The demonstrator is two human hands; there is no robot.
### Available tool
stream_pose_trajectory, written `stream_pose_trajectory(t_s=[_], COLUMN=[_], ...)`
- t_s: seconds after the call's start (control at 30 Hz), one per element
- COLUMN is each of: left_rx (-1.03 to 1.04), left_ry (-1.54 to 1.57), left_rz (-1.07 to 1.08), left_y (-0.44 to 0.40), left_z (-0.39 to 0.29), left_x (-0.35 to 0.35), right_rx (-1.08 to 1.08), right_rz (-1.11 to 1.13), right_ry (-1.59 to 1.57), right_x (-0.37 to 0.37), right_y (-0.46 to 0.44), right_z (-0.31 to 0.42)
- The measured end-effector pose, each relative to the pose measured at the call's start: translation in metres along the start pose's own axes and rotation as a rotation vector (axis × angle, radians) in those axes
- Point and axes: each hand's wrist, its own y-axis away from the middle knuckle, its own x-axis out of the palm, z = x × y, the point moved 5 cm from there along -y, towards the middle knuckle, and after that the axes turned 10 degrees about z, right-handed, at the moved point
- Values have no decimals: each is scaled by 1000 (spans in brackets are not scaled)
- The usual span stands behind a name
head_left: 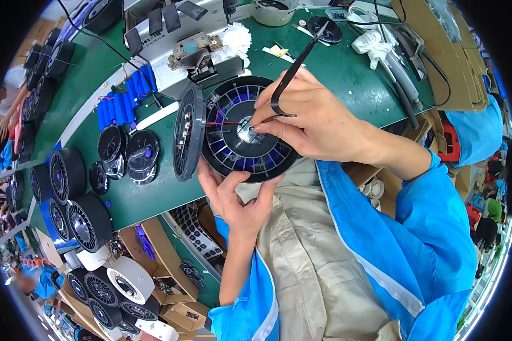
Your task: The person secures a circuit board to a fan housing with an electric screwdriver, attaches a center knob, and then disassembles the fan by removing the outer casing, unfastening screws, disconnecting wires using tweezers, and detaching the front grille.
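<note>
My left hand supports the rim of a round black housing from below, fingers curled against its edge. The housing has radial ribs and purple parts showing between them. A matching black ribbed cover stands tilted at its left side, joined by a thin red wire that runs to a small green board at the centre. Over that centre my right hand is closed, its fingertips pinched near the board. Black tweezers are tucked in this hand, tips pointing up and away. What the fingertips pinch is hidden.
Behind the housing stands a metal fixture. Blue wired battery cells and black discs lie left on the green table. Black wheel-like units are stacked further left. A cloth-wrapped tool lies at right beside cardboard.
</note>
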Motion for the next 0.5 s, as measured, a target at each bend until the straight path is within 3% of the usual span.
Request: stream_pose_trajectory(t_s=[0.5], left_rx=[26], left_ry=[-36], left_rz=[6], left_y=[-6], left_z=[-3], left_x=[-3], right_rx=[-52], right_rz=[-59], right_ry=[-45], right_x=[3], right_y=[-2], right_z=[-1])
